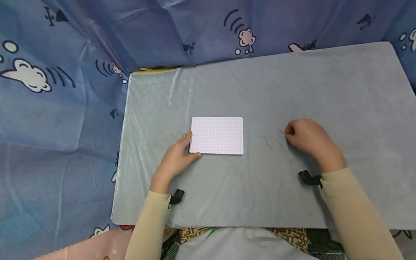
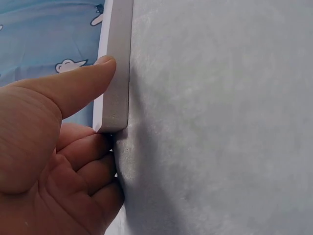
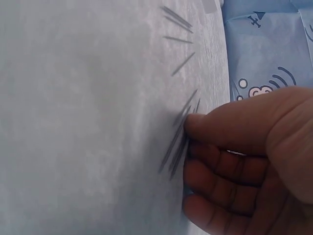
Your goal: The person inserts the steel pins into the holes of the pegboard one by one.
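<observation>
A white rectangular board (image 1: 216,136) with a grid of small dots lies on the grey cloth, left of the middle in the head view. My left hand (image 1: 175,158) holds it by its near left corner. The thumb (image 2: 88,83) presses the board's thick side edge (image 2: 116,98), and the other fingers curl at the left end. To the right, my right hand (image 1: 308,137) pinches at thin dark needles (image 3: 172,147) between thumb and fingers, right at the cloth; the index fingertip is hidden. Several more needles (image 3: 178,39) lie loose between this hand and the board.
Grey velvety cloth (image 1: 356,97) covers the table. A blue patterned curtain (image 1: 144,30) hangs along the back and left side. Black curved mounts (image 1: 308,178) stick out at both wrists. A pink patterned cloth (image 1: 83,257) shows at the lower left.
</observation>
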A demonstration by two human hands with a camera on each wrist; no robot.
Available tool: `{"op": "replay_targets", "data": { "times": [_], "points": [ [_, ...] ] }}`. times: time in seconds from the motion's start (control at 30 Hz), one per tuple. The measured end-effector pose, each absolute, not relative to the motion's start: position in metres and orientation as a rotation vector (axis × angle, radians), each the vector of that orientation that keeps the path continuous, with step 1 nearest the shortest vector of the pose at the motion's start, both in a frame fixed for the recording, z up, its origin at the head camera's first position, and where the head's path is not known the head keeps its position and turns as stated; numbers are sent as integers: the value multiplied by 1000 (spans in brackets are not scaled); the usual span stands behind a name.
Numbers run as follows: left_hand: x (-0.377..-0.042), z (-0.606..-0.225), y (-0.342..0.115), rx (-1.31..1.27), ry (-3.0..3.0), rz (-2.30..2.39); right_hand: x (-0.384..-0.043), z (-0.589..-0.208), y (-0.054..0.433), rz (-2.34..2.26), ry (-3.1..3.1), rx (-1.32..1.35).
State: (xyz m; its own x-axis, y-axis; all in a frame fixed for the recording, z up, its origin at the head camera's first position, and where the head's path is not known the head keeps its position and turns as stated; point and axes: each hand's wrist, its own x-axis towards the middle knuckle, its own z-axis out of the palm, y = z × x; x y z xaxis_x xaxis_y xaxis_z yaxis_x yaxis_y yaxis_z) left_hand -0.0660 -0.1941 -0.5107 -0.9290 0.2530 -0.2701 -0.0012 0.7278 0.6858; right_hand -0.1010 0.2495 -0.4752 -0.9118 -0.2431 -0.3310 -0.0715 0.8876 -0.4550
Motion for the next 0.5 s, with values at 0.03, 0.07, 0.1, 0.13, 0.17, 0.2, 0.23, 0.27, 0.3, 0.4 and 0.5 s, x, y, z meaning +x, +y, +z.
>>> {"op": "replay_targets", "data": {
  "times": [0.03,0.07,0.1,0.13,0.17,0.2,0.23,0.27,0.3,0.4,0.5],
  "points": [
    [-66,-511,-195,190,2582,1036,-100,-476,249,-630,2671,-225],
    [-66,-512,-195,182,2579,1046,-100,-477,249,-637,2668,-218],
    [-65,-512,-196,174,2575,1055,-100,-477,249,-645,2667,-212],
    [-65,-513,-196,167,2569,1066,-99,-478,249,-651,2666,-205],
    [-65,-513,-197,160,2565,1074,-99,-479,249,-654,2667,-200],
    [-64,-514,-197,152,2560,1085,-99,-480,249,-657,2668,-198],
    [-64,-514,-198,147,2556,1094,-99,-481,249,-657,2668,-197],
    [-63,-514,-199,142,2551,1108,-99,-482,249,-656,2669,-196],
    [-63,-514,-199,139,2546,1121,-99,-483,249,-657,2672,-196],
    [-64,-516,-202,141,2539,1153,-100,-483,249,-668,2684,-188],
    [-65,-517,-203,144,2534,1172,-101,-479,244,-715,2737,-173]
  ]
}}
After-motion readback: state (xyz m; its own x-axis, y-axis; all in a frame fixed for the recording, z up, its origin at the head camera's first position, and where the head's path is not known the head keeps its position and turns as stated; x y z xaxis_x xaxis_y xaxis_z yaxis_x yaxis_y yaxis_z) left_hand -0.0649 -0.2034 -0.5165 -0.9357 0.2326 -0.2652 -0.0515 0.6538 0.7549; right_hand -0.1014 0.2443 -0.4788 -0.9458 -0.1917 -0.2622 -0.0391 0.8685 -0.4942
